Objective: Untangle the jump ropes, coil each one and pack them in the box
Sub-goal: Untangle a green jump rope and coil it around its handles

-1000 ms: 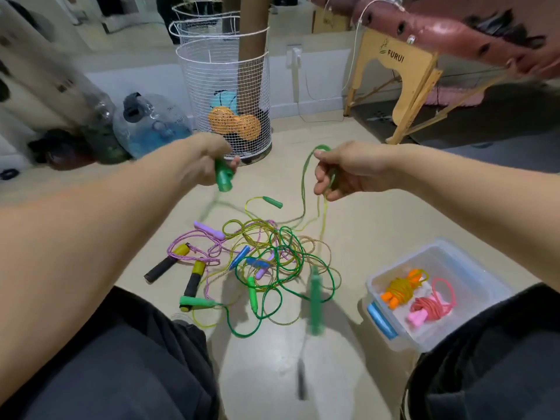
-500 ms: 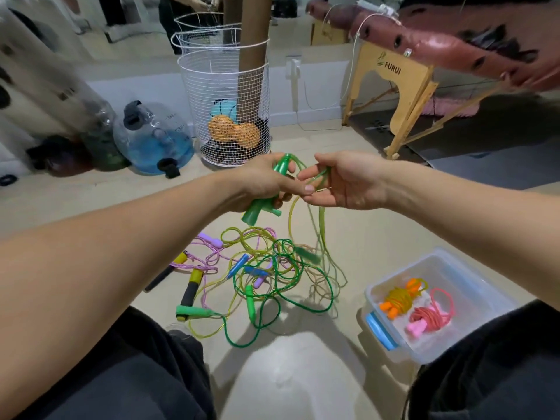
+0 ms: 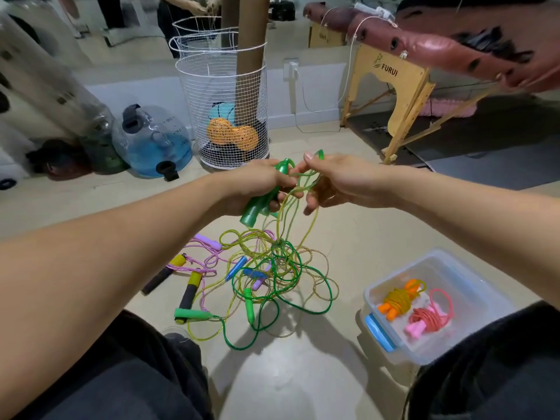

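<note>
My left hand [image 3: 257, 184] grips two green jump-rope handles [image 3: 257, 204] held side by side. My right hand [image 3: 336, 180] pinches loops of the same yellow-green cord [image 3: 306, 180] right beside them. The cord hangs down into a tangle of ropes [image 3: 272, 274] on the floor, with green, yellow, pink and blue strands and several loose handles. A clear plastic box [image 3: 472, 301] with a blue latch sits at the lower right. It holds a coiled orange-handled rope [image 3: 400, 301] and a coiled pink rope [image 3: 427, 321].
A white wire basket [image 3: 224, 116] with balls stands behind the tangle, a blue water jug [image 3: 151, 140] to its left. A wooden-legged massage table [image 3: 400, 95] is at the back right. My dark-trousered knees [image 3: 121, 374] frame the floor space.
My hands came together from apart; the second green handle that dangled below now sits in my left hand beside the first, and the right hand has gathered cord loops.
</note>
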